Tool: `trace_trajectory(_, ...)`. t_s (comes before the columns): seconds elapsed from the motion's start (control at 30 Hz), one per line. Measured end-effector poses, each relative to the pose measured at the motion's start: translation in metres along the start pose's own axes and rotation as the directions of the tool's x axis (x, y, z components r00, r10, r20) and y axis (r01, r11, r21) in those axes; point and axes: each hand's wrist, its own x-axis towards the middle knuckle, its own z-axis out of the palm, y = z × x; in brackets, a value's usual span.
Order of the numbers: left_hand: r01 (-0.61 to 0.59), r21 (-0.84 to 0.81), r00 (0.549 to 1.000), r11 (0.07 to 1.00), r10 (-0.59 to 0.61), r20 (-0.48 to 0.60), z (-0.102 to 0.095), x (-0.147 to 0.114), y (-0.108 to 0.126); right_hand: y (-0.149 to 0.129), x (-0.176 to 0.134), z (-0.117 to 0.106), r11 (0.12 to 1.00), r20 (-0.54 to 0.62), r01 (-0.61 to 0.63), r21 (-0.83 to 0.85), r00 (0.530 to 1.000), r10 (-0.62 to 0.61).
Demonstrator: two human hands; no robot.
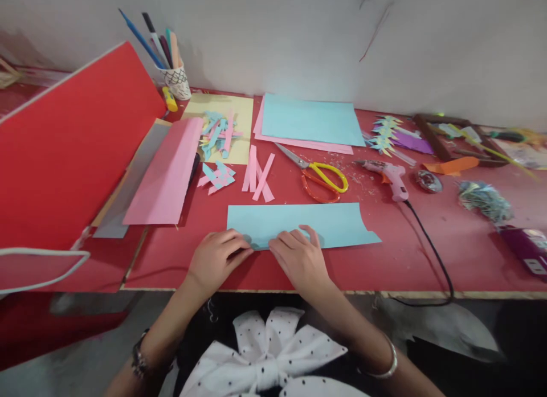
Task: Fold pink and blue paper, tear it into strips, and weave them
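Note:
A light-blue sheet of paper [294, 217] lies lengthwise on the red table in front of me, its right end cut unevenly. My left hand [220, 254] is closed at the sheet's front left edge, thumb and fingers pinching it. Closer to the middle of the same edge, my right hand [301, 257] presses down with bent fingers, the index finger slightly raised. The edge between the hands looks folded over, though fingers hide part of it. Beyond the sheet lie scissors [320, 177] with yellow and red handles and several pink paper strips [258, 175].
A pink glue gun [391, 175] lies at right, its black cord [436, 260] hanging over the front edge. Blue and pink sheets [311, 121] rest against the wall side. Left are cut scraps [220, 135], a pink sheet [166, 175], a red board [94, 140] and a pen cup [177, 81].

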Motion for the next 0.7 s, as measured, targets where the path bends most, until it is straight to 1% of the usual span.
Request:
trace_trajectory(0.13,0.103,0.028,0.994,0.994,-0.103,0.017,-0.001,-0.002,-0.001,-0.008,0.002,0.000,0.995,0.016,-0.101,-0.024,0.995,0.101)
trace_trajectory(0.23,0.145,0.000,0.989,0.989,-0.145,0.026,0.000,-0.002,-0.001,-0.012,0.002,0.001,0.986,-0.007,-0.164,-0.008,0.986,0.164)
trace_trajectory(0.33,0.159,-0.030,0.987,0.987,-0.158,0.028,0.000,-0.002,-0.001,-0.013,0.003,0.002,0.980,-0.045,-0.197,0.026,0.979,0.198)
trace_trajectory(0.4,0.162,-0.024,0.987,0.987,-0.161,0.020,-0.001,-0.001,-0.002,-0.013,0.003,0.002,0.978,-0.050,-0.206,0.039,0.977,0.208)
trace_trajectory(0.53,0.153,0.000,0.988,0.988,-0.153,0.016,-0.001,0.001,-0.004,-0.012,0.003,0.002,0.973,-0.015,-0.225,0.052,0.974,0.226)
trace_trajectory(0.7,0.156,0.046,0.987,0.987,-0.158,0.038,-0.002,0.001,-0.005,-0.012,0.003,0.002,0.964,0.026,-0.254,0.072,0.967,0.253)
